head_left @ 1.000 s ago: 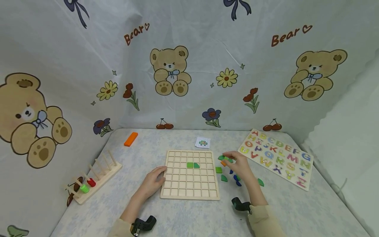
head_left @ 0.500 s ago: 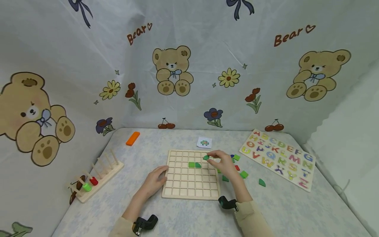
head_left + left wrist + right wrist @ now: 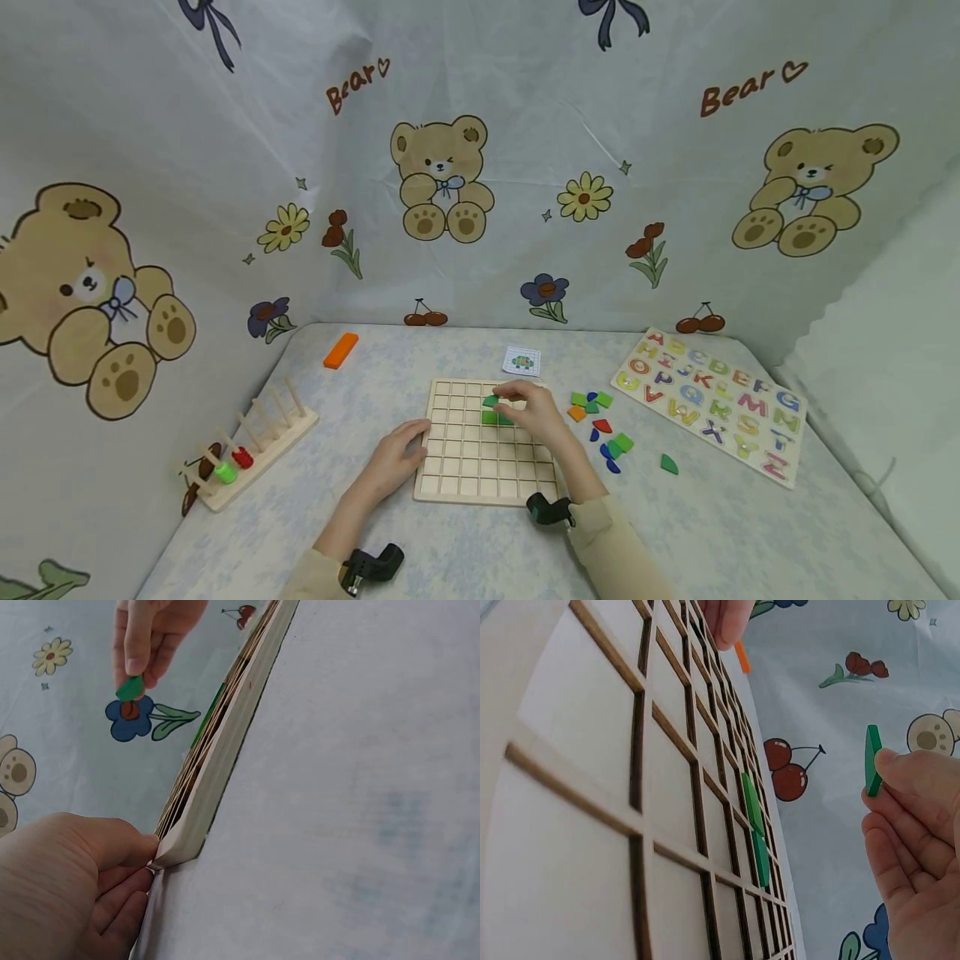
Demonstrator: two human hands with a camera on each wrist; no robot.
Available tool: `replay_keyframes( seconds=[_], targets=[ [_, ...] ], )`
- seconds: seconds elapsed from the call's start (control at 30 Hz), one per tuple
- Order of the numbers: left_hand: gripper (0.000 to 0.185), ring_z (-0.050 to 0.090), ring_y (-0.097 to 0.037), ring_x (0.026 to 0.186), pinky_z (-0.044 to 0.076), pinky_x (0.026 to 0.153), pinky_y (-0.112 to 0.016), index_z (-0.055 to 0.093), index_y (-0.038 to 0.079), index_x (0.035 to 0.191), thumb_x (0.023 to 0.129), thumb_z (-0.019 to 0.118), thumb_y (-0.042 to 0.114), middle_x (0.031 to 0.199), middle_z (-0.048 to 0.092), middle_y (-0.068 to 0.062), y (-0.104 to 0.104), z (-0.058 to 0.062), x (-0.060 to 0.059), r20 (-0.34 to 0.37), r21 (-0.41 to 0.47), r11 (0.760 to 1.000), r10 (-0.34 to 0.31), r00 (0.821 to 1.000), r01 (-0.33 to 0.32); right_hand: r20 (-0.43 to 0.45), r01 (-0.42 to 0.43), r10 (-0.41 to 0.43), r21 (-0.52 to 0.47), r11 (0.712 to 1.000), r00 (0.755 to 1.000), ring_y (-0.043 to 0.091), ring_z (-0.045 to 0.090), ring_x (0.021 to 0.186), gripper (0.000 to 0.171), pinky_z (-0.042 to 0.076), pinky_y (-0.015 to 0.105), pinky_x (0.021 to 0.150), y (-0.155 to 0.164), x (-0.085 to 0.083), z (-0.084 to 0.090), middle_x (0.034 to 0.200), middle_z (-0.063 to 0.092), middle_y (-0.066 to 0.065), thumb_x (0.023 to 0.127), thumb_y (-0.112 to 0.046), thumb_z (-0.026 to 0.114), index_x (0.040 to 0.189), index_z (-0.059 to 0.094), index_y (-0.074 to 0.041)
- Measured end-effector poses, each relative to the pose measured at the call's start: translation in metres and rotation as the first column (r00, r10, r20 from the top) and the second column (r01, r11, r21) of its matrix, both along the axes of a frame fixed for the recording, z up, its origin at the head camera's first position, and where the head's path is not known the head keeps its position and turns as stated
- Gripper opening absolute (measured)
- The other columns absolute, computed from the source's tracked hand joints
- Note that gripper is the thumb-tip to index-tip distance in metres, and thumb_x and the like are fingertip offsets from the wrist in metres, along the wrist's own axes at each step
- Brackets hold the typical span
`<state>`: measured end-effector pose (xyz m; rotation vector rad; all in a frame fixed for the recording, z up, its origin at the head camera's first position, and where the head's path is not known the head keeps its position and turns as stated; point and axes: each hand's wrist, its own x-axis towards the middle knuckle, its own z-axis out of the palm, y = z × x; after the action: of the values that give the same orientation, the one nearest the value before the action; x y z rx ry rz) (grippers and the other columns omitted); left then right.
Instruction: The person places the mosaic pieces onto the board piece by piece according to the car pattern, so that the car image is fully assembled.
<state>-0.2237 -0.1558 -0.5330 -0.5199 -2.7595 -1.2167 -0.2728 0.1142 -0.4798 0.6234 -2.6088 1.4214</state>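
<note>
Item: square wooden grid board (image 3: 483,442), centre of the pale tabletop (image 3: 480,550).
Filled: two green tiles (image 3: 497,417) in adjoining cells near the board's 12 o'clock edge; all other cells bare.
In hand: right hand (image 3: 532,410) pinches one small green tile (image 3: 491,401) just above those, not yet seated.
Left hand (image 3: 397,454): fingers relaxed, resting against the board's 9 o'clock edge.
Remaining: loose coloured tiles (image 3: 603,429) at 3 o'clock; judged an early stage.
Reference: small pattern card (image 3: 521,361) at 12 o'clock.

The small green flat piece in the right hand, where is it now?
In the head view, the small green flat piece is pinched by the right hand above the wooden grid board.
</note>
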Motion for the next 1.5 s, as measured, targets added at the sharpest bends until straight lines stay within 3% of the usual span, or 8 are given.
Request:
replay_keyframes(
  seconds=[0.3, 0.67, 0.9, 1.23, 1.5],
  targets=[
    [0.044, 0.041, -0.030, 0.129, 0.034, 0.105, -0.046, 0.051, 0.000, 0.134, 0.092, 0.060, 0.008, 0.137, 0.047, -0.014, 0.001, 0.001, 0.001, 0.013, 0.007, 1.000, -0.003, 1.000, 0.003, 0.008, -0.040, 0.040, -0.012, 0.999, 0.999, 0.029, 0.060, 0.100, 0.026, 0.050, 0.044, 0.087, -0.019, 0.000, 0.000, 0.107, 0.066, 0.007, 0.085, -0.011, 0.070, 0.110, 0.067, -0.002],
    [0.044, 0.042, -0.033, 0.127, 0.035, 0.103, -0.048, 0.051, -0.001, 0.134, 0.092, 0.060, 0.008, 0.137, 0.048, -0.016, -0.002, 0.002, -0.001, -0.013, -0.015, 1.000, -0.014, 1.000, 0.013, 0.036, -0.064, 0.063, 0.004, 0.998, 0.997, 0.023, 0.059, 0.103, 0.027, 0.050, 0.033, 0.086, -0.029, -0.004, -0.004, 0.110, 0.065, 0.002, 0.087, -0.015, 0.070, 0.112, 0.067, -0.008],
    [0.044, 0.041, -0.032, 0.128, 0.035, 0.104, -0.047, 0.050, -0.002, 0.134, 0.092, 0.059, 0.008, 0.137, 0.047, -0.016, -0.001, 0.003, 0.000, 0.000, 0.002, 1.000, -0.019, 1.000, 0.019, 0.029, -0.078, 0.077, 0.010, 0.997, 0.997, 0.024, 0.059, 0.102, 0.027, 0.050, 0.035, 0.086, -0.030, -0.008, -0.007, 0.110, 0.065, 0.005, 0.088, -0.015, 0.069, 0.113, 0.066, -0.005],
    [0.044, 0.041, -0.032, 0.128, 0.035, 0.104, -0.047, 0.050, -0.002, 0.134, 0.092, 0.059, 0.009, 0.137, 0.047, -0.016, 0.000, 0.004, 0.001, -0.008, 0.005, 1.000, -0.020, 1.000, 0.020, 0.069, -0.038, 0.036, 0.029, 0.999, 0.997, 0.025, 0.060, 0.100, 0.023, 0.051, 0.036, 0.084, -0.030, -0.011, -0.013, 0.108, 0.065, 0.004, 0.088, -0.014, 0.069, 0.110, 0.068, -0.008],
    [0.045, 0.040, -0.030, 0.129, 0.035, 0.104, -0.046, 0.049, 0.000, 0.135, 0.093, 0.059, 0.008, 0.138, 0.046, -0.015, 0.000, 0.004, 0.001, 0.017, 0.013, 1.000, -0.012, 1.000, 0.012, 0.062, -0.047, 0.043, 0.056, 0.997, 0.997, 0.024, 0.060, 0.098, 0.024, 0.051, 0.036, 0.083, -0.030, -0.013, -0.023, 0.105, 0.066, 0.005, 0.088, -0.012, 0.068, 0.111, 0.067, -0.003]
  ],
)
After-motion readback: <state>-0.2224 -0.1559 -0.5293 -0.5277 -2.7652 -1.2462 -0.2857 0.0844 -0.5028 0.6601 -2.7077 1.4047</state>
